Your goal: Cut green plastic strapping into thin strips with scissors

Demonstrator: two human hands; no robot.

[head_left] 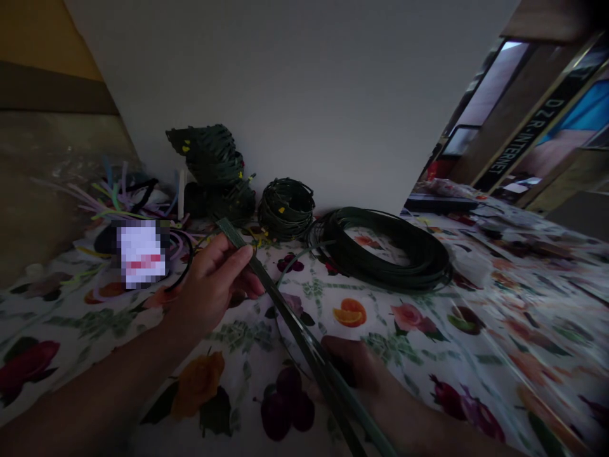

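Several long, flat, dark green strips (281,303) run slantwise from the middle of the view down to the lower edge. Near their upper end, my left hand (221,276) pinches them between thumb and fingers. Lower down, my right hand (354,368) is closed around the same strips; its fingers are dark and partly hidden. Between my hands the strips fan slightly apart. Beyond them on the table lies a large coil of dark green strip (390,251), with a small round woven basket (287,206) to its left.
A flowered and fruit-printed tablecloth (349,312) covers the table. Larger woven green pieces (212,155) are stacked against a pale upright panel (304,82). Coloured strips (111,193) and a blurred white label (141,254) lie at left. A dark flat object (442,204) lies at right.
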